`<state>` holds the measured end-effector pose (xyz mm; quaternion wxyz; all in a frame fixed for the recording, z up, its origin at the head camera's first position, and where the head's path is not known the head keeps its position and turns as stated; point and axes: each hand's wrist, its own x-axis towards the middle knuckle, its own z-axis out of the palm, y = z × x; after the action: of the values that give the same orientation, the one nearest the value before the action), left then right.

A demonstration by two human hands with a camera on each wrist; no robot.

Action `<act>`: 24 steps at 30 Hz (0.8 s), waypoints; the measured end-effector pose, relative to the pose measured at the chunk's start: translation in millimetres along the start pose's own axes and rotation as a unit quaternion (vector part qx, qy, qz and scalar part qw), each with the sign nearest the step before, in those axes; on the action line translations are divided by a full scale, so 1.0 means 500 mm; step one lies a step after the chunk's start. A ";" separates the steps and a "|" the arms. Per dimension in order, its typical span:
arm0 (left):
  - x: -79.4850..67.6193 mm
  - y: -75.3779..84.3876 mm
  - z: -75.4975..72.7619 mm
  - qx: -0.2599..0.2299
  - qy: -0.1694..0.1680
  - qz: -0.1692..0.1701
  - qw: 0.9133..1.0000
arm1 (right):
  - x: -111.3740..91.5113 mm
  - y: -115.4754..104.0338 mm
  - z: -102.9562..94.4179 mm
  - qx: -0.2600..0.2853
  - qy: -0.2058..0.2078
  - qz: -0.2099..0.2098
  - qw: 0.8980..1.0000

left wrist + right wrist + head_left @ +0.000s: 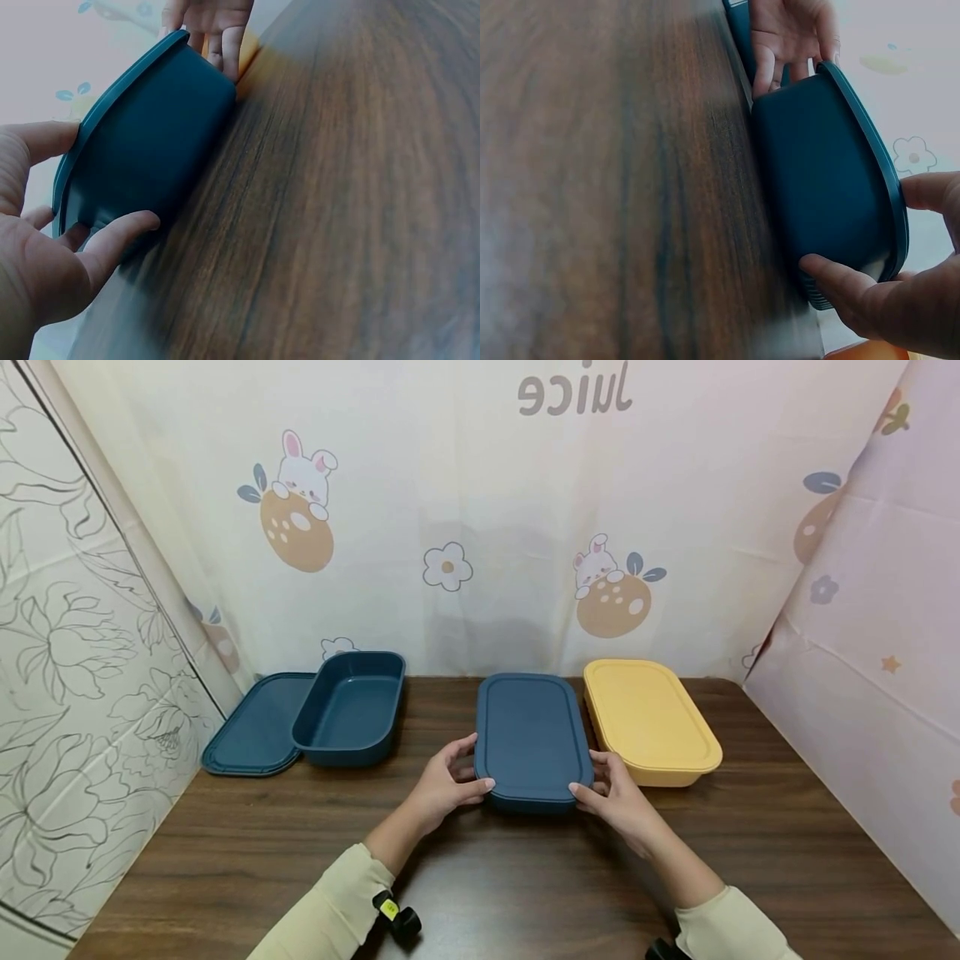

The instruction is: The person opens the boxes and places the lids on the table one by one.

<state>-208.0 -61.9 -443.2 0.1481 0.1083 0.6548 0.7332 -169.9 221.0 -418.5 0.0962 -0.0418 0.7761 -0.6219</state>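
A dark blue lidded food container [534, 739] stands on the table between the two hands, its lid covering the top. My left hand [447, 783] holds its left side near the front corner, thumb at the lid's rim. On the opposite side, my right hand [618, 797] grips the front right corner, with its thumb on the lid edge too. In the left wrist view the container's front wall [150, 135] shows between both hands. The right wrist view shows the same wall [821, 172], with the right fingers [840, 285] against it.
Right of the held container sits a yellow lidded container [652, 718]. To the left stands an open blue container [356, 710], overlapping a loose blue lid [258, 727]. The brown wooden table [510, 893] meets a printed curtain [495, 485] at the back.
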 end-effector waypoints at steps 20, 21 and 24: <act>-0.014 0.000 0.012 -0.004 -0.003 0.003 1.000 | -0.018 0.006 -0.005 -0.004 -0.002 -0.002 1.000; -0.014 -0.001 0.012 -0.005 -0.003 0.003 1.000 | -0.019 0.006 -0.005 -0.003 -0.002 -0.002 1.000; -0.016 -0.002 0.014 -0.006 -0.004 0.004 1.000 | -0.022 0.006 -0.006 -0.002 -0.002 -0.001 1.000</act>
<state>-197.9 -58.5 -442.8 0.1484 0.1128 0.6493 0.7373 -159.9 226.7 -419.6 0.0969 -0.0444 0.7769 -0.6205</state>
